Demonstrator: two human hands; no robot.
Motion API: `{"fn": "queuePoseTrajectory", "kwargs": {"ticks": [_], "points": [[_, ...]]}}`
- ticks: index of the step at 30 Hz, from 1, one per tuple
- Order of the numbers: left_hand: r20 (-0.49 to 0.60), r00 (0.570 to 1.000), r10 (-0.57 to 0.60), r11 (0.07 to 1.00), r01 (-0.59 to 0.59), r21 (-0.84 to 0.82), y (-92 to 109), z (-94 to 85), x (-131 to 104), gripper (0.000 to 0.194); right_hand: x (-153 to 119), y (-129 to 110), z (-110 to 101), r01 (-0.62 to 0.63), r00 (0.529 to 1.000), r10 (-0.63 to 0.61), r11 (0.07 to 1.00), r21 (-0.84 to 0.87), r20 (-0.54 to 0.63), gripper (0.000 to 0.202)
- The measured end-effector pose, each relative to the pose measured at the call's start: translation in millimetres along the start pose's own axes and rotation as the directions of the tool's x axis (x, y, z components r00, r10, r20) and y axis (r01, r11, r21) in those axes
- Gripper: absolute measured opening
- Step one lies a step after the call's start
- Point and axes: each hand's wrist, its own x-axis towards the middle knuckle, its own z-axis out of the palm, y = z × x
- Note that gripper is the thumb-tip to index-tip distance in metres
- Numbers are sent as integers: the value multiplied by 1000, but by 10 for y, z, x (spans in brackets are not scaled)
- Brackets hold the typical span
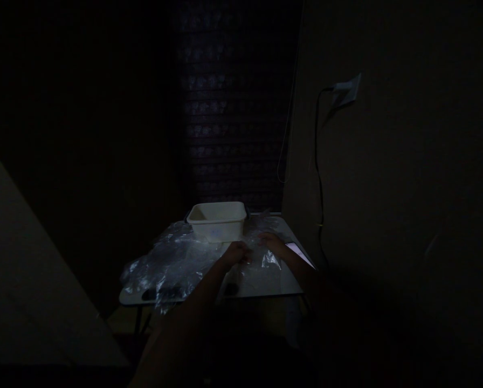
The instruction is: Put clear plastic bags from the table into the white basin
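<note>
In the head view, clear plastic film (172, 261) lies loose and crumpled across the table (261, 286), lower centre of the frame, so the handling looks unfinished. The white tub (219, 231) stands upright amid it. The left hand (237, 251) and right hand (270, 240) meet the film at centre; too dim to tell whether either grips.
</note>
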Motion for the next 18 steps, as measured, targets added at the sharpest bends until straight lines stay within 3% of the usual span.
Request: {"fn": "queuePoseTrajectory", "kwargs": {"ticks": [6,11,18], "points": [[17,999,33,998,-34,53,6,10,-13,8,7,-67,33,-37,999,38,994,104,-5,20],[13,1000,9,996,-11,85,-24,33,18,8,-25,-186,30,-71,995,90,943,325,-47,27],[-50,998,-23,985,31,170,-69,41,83,9,-8,-293,44,-4,987,71,906,423,-143,27]]}}
